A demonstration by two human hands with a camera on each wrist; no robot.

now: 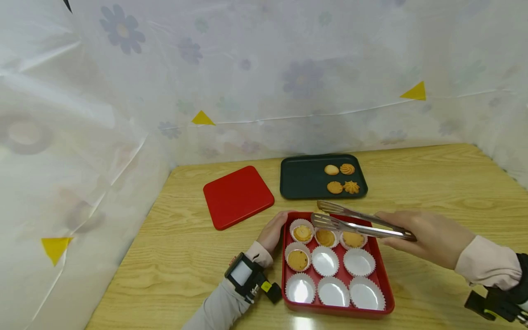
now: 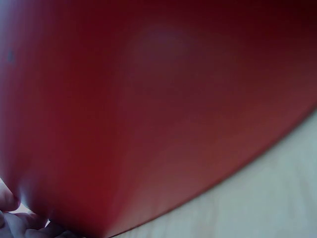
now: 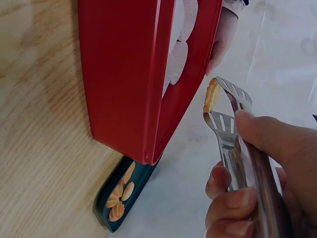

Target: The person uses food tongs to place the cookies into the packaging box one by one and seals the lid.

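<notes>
My left hand [image 1: 272, 233] holds the far left corner of a red box [image 1: 383, 279], its fingertips at the wall. My right hand [image 1: 433, 236] grips metal tongs [image 1: 367, 227] from the right, above the box's back edge. Between the slotted tong tips is a ridged cookie [image 3: 212, 95], mostly hidden in the head view. White paper cups [image 1: 360, 262] stand in rows inside the box. Cookies [image 1: 303, 233] sit in the three back cups, and a speckled cookie [image 1: 297, 260] in the middle row's left cup. The other cups show bare white bottoms.
A dark green tray [image 1: 303, 178] behind the box bears several cookies [image 1: 347, 169] on its right side. Left of it, a flat red lid [image 1: 238, 198] lies on the wooden table [image 1: 185, 256]. A flower-patterned sheet [image 1: 255, 73] hangs at the back and sides.
</notes>
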